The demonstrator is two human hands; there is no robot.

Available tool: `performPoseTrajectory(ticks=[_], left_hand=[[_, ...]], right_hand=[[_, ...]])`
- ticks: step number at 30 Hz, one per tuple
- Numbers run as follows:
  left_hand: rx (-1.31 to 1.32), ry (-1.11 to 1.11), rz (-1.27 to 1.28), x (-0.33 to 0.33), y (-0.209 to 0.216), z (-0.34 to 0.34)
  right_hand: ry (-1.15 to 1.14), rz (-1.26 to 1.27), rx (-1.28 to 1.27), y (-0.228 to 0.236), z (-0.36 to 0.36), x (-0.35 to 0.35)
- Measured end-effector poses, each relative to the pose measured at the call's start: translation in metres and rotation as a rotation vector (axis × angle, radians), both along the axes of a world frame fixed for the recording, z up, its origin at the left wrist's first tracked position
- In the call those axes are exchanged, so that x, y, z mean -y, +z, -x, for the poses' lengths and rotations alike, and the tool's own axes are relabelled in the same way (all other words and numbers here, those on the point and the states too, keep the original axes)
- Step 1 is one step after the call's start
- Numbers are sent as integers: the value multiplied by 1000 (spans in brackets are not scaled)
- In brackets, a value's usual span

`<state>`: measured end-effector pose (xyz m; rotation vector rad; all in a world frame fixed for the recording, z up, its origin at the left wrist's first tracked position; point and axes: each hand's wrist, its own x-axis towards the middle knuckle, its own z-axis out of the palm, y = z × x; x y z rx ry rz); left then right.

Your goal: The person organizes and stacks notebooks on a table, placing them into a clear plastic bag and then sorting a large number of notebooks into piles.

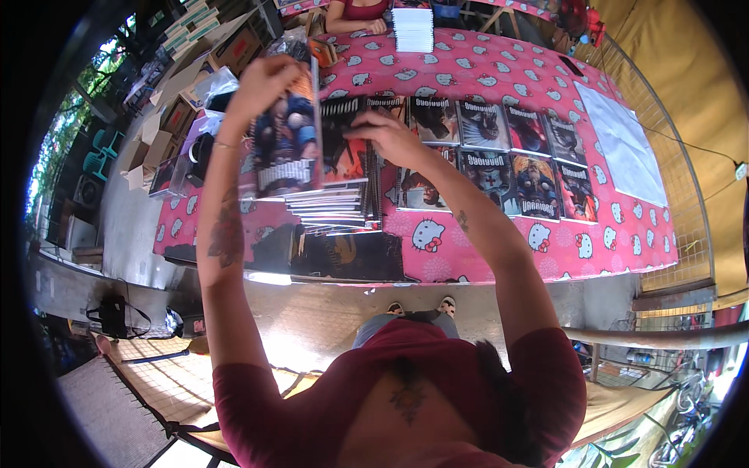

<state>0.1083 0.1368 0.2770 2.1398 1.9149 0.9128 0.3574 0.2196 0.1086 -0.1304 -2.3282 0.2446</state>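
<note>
My left hand (271, 84) is closed on the upper edge of a notebook (287, 140) with an illustrated cover, blurred and raised above the table's left part. A stack of notebooks (335, 207) lies just right of it and partly under it, page edges facing me. The top one has a dark and red cover (341, 160). Over the upper right part of this stack reaches my right hand (384, 131), fingers stretched out; whether the fingertips touch the cover is hard to tell. To the right, several notebooks (485, 125) with varied covers lie in two rows.
Pink patterned cloth (437, 246) covers the table, with a dark worn patch at the near edge. A white notebook stack (413, 31) stands at the far side beside another person's arm (355, 26). White sheets (624, 144) lie right; cardboard boxes (168, 125) stand left.
</note>
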Motion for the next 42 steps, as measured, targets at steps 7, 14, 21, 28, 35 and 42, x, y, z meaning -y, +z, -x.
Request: performPoseTrajectory(ticks=[7, 14, 21, 28, 35, 42], left_hand=[[-40, -137, -508, 52, -106, -130], [-518, -99, -156, 43, -340, -215], [134, -332, 47, 76, -210, -220], [799, -180, -137, 136, -42, -77], [387, -271, 2, 51, 47, 15], [505, -108, -110, -46, -95, 62]], right_hand=[[-1043, 587, 127, -133, -156, -22], [-806, 612, 467, -146, -176, 2], [-1276, 654, 561, -140, -251, -22], [-352, 977, -486, 50, -191, -1], [-298, 702, -230, 67, -15, 5], [-467, 703, -60, -72, 27, -87]])
